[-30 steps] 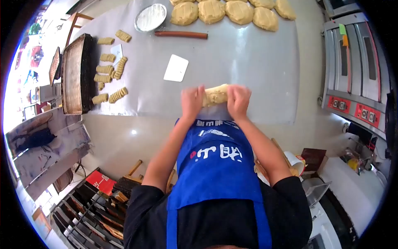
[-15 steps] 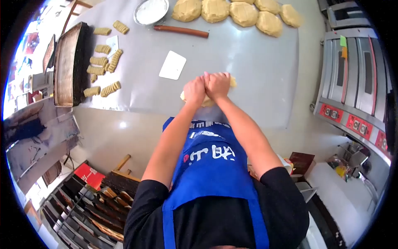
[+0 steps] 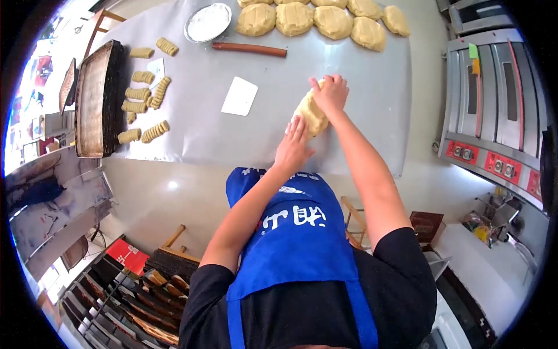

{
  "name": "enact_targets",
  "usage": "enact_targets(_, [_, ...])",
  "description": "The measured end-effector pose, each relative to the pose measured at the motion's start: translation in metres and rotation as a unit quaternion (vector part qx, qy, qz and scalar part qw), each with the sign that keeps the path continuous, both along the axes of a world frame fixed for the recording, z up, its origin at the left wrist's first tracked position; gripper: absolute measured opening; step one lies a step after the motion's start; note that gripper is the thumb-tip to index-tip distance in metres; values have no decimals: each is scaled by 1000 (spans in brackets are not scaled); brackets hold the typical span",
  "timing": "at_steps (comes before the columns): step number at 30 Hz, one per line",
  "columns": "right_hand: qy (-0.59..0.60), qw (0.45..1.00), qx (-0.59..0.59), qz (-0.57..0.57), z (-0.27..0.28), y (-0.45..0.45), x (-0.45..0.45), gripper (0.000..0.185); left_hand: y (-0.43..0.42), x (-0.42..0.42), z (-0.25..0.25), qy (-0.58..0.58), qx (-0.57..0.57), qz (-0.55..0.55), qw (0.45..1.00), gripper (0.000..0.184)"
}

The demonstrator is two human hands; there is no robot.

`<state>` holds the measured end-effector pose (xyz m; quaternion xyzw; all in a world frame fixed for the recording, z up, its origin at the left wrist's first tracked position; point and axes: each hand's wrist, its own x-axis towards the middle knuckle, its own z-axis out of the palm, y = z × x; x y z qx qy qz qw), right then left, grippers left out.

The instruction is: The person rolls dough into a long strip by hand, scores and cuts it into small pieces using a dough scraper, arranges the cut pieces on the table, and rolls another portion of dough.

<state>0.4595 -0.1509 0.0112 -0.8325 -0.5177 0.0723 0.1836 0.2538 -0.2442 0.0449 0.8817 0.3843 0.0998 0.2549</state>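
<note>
A pale yellow lump of dough (image 3: 313,118) lies slantwise on the grey table in front of me, longer than it is wide. My left hand (image 3: 294,145) rests against its near left side, fingers stretched out and thumb apart. Around the far right end of the lump, my right hand (image 3: 331,96) is curled, with the thumb on the left; the palm hides that end. Left of the dough sits a white flat scraper (image 3: 239,96), touched by neither hand.
Several dough mounds (image 3: 294,19) line the far edge beside a bowl of white powder (image 3: 208,22) and a brown rolling pin (image 3: 250,49). Ridged dough pieces (image 3: 138,93) and a dark baking tray (image 3: 93,102) occupy the left. Ovens (image 3: 494,110) stand right of the table (image 3: 192,128).
My hands were clasped together, pressing on the dough; now they are apart at its two ends. The dough shows more and lies turned, slightly farther right.
</note>
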Motion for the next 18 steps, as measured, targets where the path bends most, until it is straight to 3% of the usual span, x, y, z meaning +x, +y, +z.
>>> enact_targets(7, [-72, 997, -18, 35, 4, 1, -35, 59, 21, -1, 0, -17, -94, -39, 995, 90])
enact_targets(13, [-85, 987, 60, 119, -20, 59, -23, 33, 54, 18, 1, 24, -104, -50, 993, 88])
enact_targets(15, [-54, 991, 9, 124, -19, 61, -26, 30, 65, 19, 11, 60, -206, -66, 975, 86])
enact_targets(16, [-57, 991, 15, 123, -16, 55, -29, 30, 68, 9, -1, -38, -129, -80, 988, 81])
enact_targets(17, [-24, 993, -5, 118, -13, 55, -30, 32, 69, -3, -12, -42, -119, -78, 989, 81])
enact_targets(18, [7, 993, -26, 115, -6, 59, -29, 34, 79, -18, 3, -46, -262, 7, 964, 73])
